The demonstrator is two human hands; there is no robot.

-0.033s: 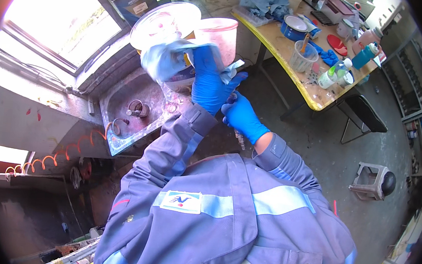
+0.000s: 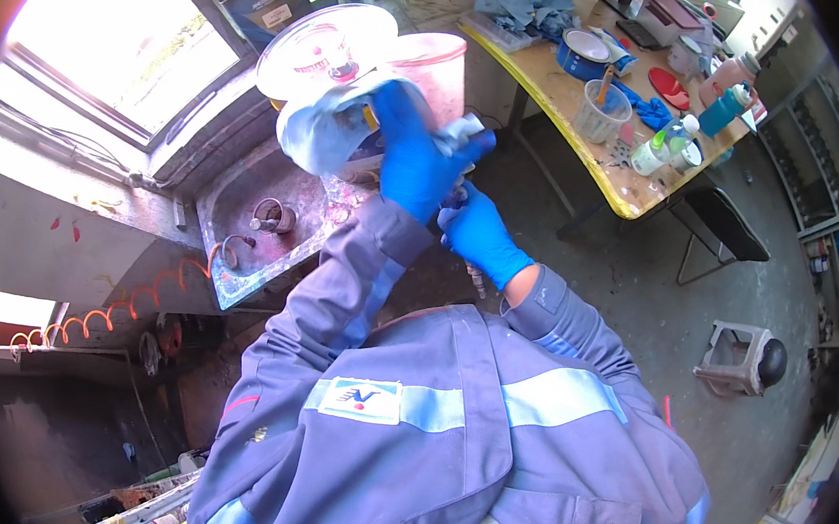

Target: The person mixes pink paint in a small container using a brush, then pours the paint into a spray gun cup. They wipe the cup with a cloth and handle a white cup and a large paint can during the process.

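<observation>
Two gloved hands at work beside a paint-stained sink, seen from the wearer's head. The left hand (image 2: 413,167), slightly blurred, has its fingers curled into a pale blue cloth (image 2: 313,138), its thumb extended to the right; the cloth hangs in loose folds to the left of the fingers, in front of a white round lid (image 2: 304,42) and a pink-stained tub (image 2: 428,68). The right hand (image 2: 487,236), lower and just beside the left, is wrapped around a metal tool (image 2: 479,280), the end of which projects below the palm; the remainder lies largely behind the gloves, so its exact form cannot be told with confidence. Below and to the left, the sink (image 2: 266,174) contains a small stained cup (image 2: 279,218), and an orange coiled hose (image 2: 142,301) runs off to the left. To the right, a yellow-edged table (image 2: 587,172) bears a blue can (image 2: 582,62), a clear plastic cup (image 2: 601,123) and a teal bottle (image 2: 720,114).

Stage: the work appears to be under way rather than complete. The gloves are on, the cloth is gathered and the tool is in the grip; neither is set down, and the amount remaining cannot be judged while the hands cover the tool.
</observation>
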